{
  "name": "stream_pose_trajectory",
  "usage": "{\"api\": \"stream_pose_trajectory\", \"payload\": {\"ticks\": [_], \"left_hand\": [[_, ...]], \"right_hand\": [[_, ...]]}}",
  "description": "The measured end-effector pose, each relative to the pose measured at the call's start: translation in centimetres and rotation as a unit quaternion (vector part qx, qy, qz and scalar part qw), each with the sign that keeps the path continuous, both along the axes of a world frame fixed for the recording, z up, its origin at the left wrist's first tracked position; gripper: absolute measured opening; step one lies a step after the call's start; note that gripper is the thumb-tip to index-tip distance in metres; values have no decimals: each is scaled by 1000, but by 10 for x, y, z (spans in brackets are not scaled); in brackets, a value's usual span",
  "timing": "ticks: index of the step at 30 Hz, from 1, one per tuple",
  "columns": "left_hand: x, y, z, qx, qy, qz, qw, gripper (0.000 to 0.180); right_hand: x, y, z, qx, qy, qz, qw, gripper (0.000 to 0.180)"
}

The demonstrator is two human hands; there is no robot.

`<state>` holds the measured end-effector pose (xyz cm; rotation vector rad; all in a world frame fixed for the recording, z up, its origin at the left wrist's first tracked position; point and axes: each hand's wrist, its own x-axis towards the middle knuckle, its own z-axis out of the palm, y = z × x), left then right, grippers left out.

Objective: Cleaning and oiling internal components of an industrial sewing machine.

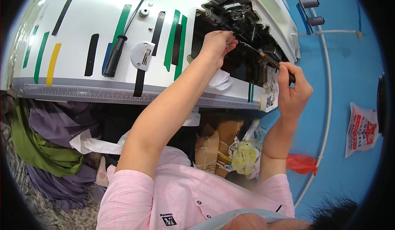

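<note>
The sewing machine head (247, 20) is tipped back, baring its dark underside over the black opening in the tabletop. My right hand (295, 89) is closed around the dark handle of a screwdriver (268, 60). Its shaft points up and left into the mechanism, where the tip is hard to make out. Close to that shaft, my left hand (218, 45) reaches in with fingers drawn together at the metal parts. Whatever they pinch is hidden. White folded cloth (221, 80) lies beneath my left wrist.
On the white table (78, 8) lie another screwdriver (115, 57), a needle plate (142, 56) and a small round metal part (144, 12), among coloured tape strips. A ruler (90, 92) runs along the near edge. Thread spools (310, 3) stand at right; fabric (45, 143) hangs lower left.
</note>
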<state>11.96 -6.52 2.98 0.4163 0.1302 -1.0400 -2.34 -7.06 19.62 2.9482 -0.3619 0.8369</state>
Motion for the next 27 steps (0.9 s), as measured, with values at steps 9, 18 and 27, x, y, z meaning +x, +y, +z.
{"api": "stream_pose_trajectory", "payload": {"ticks": [9,18,27], "left_hand": [[0,-22,12,37,-38,-46,998,15],[-41,12,29,33,-146,-97,984,13],[-251,25,-90,153,-174,-524,820,9]], "right_hand": [[-56,-18,-53,103,-198,-99,970,8],[-162,-7,-79,260,-394,-160,867,11],[-341,9,-136,305,-540,-236,748,11]]}}
